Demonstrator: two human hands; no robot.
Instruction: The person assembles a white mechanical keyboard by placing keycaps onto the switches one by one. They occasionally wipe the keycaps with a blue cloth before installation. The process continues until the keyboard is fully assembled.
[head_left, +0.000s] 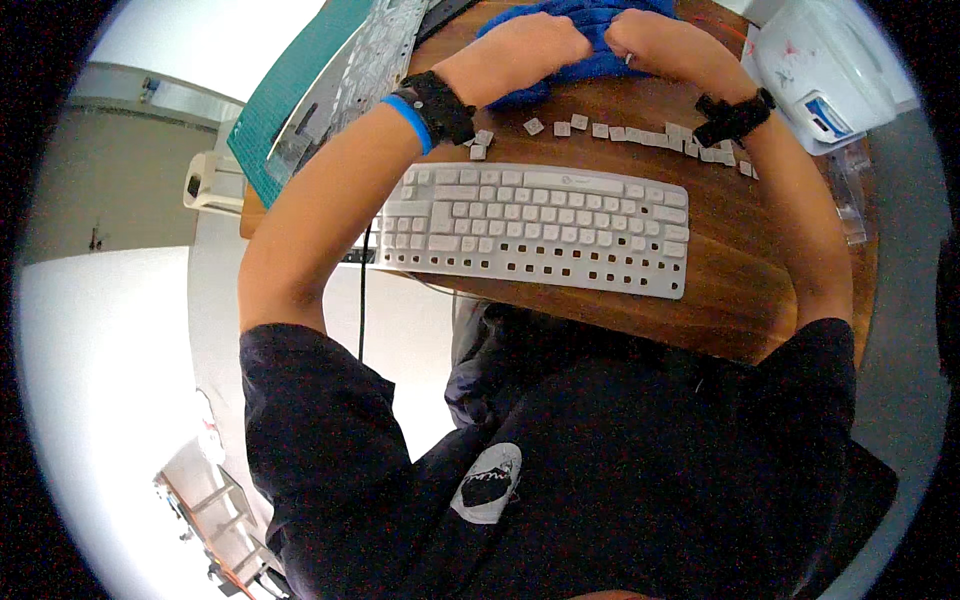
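Over a crumpled blue cloth (600, 68) at the far side of the table, my two hands face each other. My left hand (530, 50) is closed, its curled fingers gripping the cloth. My right hand (660, 45) is closed on the cloth too; a small pale spot shows by its fingers, too small to name. Nearer to me lies a white keyboard (540, 225), with bare switch sockets along its near rows and keycaps on the others. Loose white keycaps (640, 136) are scattered in a rough line between keyboard and cloth.
A clear plastic container (825, 70) stands at the far right, beside a transparent bag (852, 190). At the far left, a green cutting mat (262, 140) lies under a pale perforated panel (375, 60). A black cable (364, 300) hangs over the wooden table's (735, 290) near edge.
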